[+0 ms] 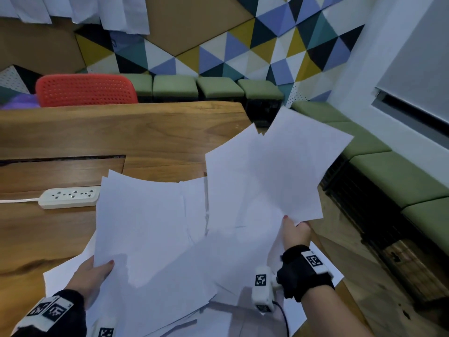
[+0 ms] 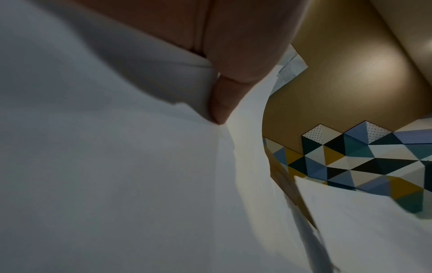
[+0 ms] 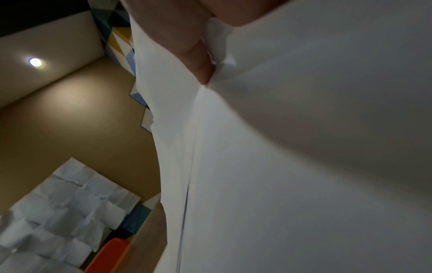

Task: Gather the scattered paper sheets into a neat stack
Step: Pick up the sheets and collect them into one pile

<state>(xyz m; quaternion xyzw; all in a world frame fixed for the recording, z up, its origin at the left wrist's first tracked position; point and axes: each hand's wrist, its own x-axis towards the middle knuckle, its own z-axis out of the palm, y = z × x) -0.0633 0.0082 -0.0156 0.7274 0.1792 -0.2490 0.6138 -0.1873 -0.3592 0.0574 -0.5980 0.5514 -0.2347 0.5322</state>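
Head view, from the left: a white power strip (image 1: pixel 69 197) lies at the left middle of the frame on the wooden table (image 1: pixel 136 132). Below it, at the lower left, the left hand (image 1: pixel 93 276) grips the near edge of a fanned bunch of paper sheets (image 1: pixel 150 227), thumb on top, the other fingers hidden beneath. The left wrist view shows a thumb (image 2: pixel 224 103) pressed into the white paper. More loose sheets (image 1: pixel 218 319) lie flat under the raised ones at the bottom centre. To the right of centre, the right hand (image 1: pixel 295 233) pinches a second bunch (image 1: pixel 272 171) by its lower edge; these sheets rise toward the upper right, corners splayed at different angles. The right wrist view shows a finger (image 3: pixel 201 62) clamped on paper.

Paper like this is light, thin and floppy; the held sheets already bow and sag away from each grip. Smooth faces probably slide on each other easily, so a loose pinch may let some slip out. Holding at the edges with the thumb on top suits lifting; squaring up likely needs both hands on opposite long edges, tapping an edge on the table. Corners crease easily.
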